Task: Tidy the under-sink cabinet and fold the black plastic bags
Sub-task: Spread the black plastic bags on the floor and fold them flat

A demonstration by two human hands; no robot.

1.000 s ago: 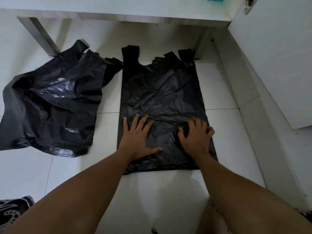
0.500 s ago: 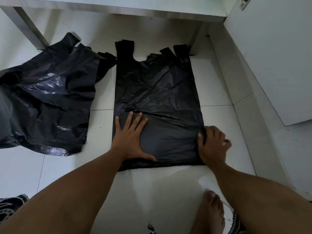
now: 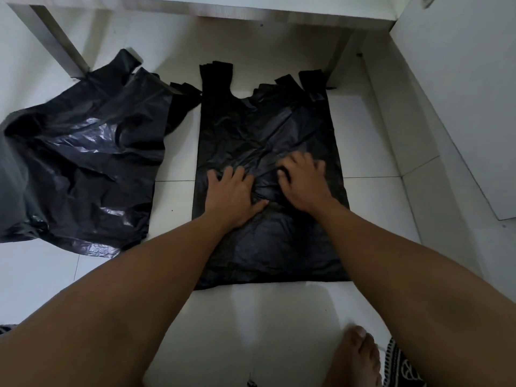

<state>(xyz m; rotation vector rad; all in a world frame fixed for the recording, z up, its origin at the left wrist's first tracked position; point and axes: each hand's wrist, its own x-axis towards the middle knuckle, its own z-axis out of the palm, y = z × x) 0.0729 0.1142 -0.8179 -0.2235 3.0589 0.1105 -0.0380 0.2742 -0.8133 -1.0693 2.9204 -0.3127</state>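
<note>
Head view, downward onto white floor tiles [image 3: 371,141], with the cabinet frame [image 3: 195,8] across 12 o'clock. At centre, flat black bag [image 3: 265,247] spread on the tiles, handles toward 12 o'clock, bottom hem toward 6 o'clock, surface creased around the middle. At 9 o'clock, second black bag [image 3: 83,163], crumpled and unfolded, just beside the first; handle strips reaching the first bag's edge near 11 o'clock, touching or overlapping, impossible to tell which.

Palm-down on the flat black bag, left hand [image 3: 231,196], slightly toward 9 o'clock of the bag's middle, fingers spread and nearly straight, pressing, gripping nothing. Beside it toward 3 o'clock, right hand [image 3: 303,182], also on the plastic, fingers bent at the knuckles with tips set into a ridge of wrinkles; blurred, so not possible to say whether pinching a fold or merely raking it.

At 5 o'clock, bare foot [image 3: 354,356] and patterned mat [image 3: 399,367]; at 2 o'clock, white door panel [image 3: 460,93].

Step in hand, by judgement: smoothing and flattening the central bag ahead of a first fold, no fold visible yet. Next move likely to call for sweeping trapped air out toward the handles at 12 o'clock, then gripping one long edge and carrying it across to the opposite edge, one palm down against sliding on the glossy tile. Bag at 9 o'clock not yet begun.
</note>
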